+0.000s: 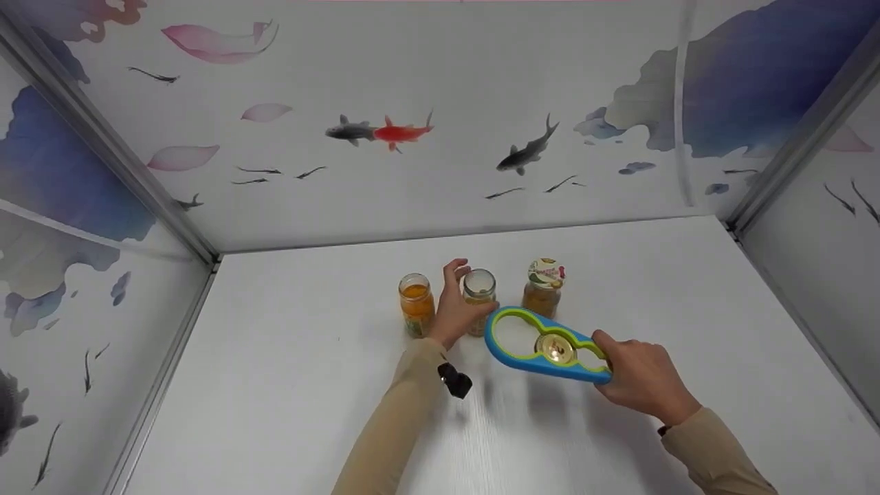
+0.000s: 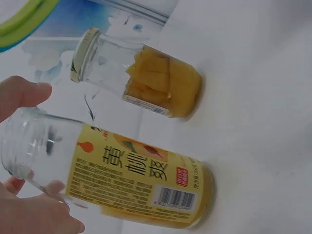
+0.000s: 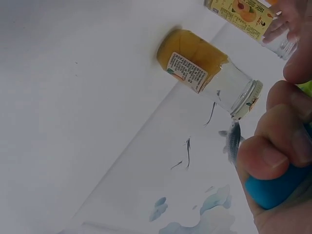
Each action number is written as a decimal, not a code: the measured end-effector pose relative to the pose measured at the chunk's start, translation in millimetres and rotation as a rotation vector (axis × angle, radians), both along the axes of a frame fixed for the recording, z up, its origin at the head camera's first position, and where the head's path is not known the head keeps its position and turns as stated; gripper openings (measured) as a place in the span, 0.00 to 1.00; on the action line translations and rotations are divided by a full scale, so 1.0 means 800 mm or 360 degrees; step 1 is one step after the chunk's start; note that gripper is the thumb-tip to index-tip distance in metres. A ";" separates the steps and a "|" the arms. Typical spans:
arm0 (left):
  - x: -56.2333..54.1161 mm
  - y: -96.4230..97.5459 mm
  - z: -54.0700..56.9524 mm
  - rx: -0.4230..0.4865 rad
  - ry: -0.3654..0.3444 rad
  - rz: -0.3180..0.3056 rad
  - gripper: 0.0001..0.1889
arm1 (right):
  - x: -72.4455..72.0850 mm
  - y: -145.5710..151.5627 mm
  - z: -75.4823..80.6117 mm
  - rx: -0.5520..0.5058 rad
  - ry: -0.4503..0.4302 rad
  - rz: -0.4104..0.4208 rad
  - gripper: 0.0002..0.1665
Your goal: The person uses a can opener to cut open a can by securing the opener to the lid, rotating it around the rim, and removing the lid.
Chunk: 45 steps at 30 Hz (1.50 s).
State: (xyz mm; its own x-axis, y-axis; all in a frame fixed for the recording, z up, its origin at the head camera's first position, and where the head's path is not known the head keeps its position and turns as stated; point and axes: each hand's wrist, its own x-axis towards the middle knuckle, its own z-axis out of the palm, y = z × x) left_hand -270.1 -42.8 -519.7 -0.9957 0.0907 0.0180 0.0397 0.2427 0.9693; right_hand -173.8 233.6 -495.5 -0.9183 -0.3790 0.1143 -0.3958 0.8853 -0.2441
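My left grip (image 1: 459, 307) clasps the middle jar (image 2: 134, 170), my right grip (image 1: 645, 376) the opener (image 1: 558, 371); uncapping seems done, so the lid (image 1: 555, 349) within the opener likely needs freeing next.

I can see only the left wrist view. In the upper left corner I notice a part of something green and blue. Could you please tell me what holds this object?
Observer: The head view shows the right hand gripping it by one end; it looks like a jar opener.
Operator: Thank you. Is there something in its openings?
Observer: Yes, a round, gold-coloured lid shows in the middle one.
Operator: Does another jar stand outside my picture?
Observer: Yes, a lidless jar with orange contents stands just to the left of the left hand.
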 end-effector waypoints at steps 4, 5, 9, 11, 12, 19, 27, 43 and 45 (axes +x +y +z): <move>0.008 -0.005 0.010 -0.0060 -0.0022 0.0028 0.46 | 0.001 0.001 0.000 0.0006 -0.0043 -0.0015 0.25; 0.010 -0.007 0.011 -0.0072 -0.0020 0.0032 0.46 | 0.001 0.002 0.000 0.0007 -0.0052 -0.0021 0.25; 0.019 -0.016 0.013 -0.0085 -0.0031 0.0030 0.45 | 0.002 0.005 -0.001 -0.0008 -0.0074 -0.0047 0.25; 0.023 -0.021 0.013 -0.0068 -0.0040 0.0017 0.44 | 0.003 0.007 -0.001 -0.0017 -0.0071 -0.0061 0.25; 0.026 -0.023 0.012 -0.0065 -0.0059 0.0012 0.43 | 0.002 0.007 -0.002 -0.0022 -0.0069 -0.0067 0.25; 0.046 -0.037 0.004 -0.0033 -0.0130 -0.0004 0.40 | 0.002 0.010 -0.005 -0.0046 -0.0050 -0.0066 0.24; 0.072 -0.045 -0.011 -0.0080 -0.0198 -0.0040 0.41 | 0.005 0.009 -0.006 -0.0032 -0.0029 -0.0070 0.24; 0.095 -0.057 -0.034 -0.0155 -0.0189 -0.0322 0.32 | 0.004 0.004 -0.013 -0.0028 -0.0079 -0.0088 0.24; 0.095 -0.056 -0.036 -0.0155 -0.0166 -0.0371 0.30 | 0.003 0.003 -0.013 -0.0033 -0.0097 -0.0093 0.25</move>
State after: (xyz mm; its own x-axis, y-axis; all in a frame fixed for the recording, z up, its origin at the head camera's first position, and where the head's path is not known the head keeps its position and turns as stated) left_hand -193.9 -88.0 -548.4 -0.9437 0.3141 -0.1035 0.0067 0.3310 0.9436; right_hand -171.2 235.8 -506.3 -0.9443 -0.3226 0.0650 -0.3274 0.9011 -0.2844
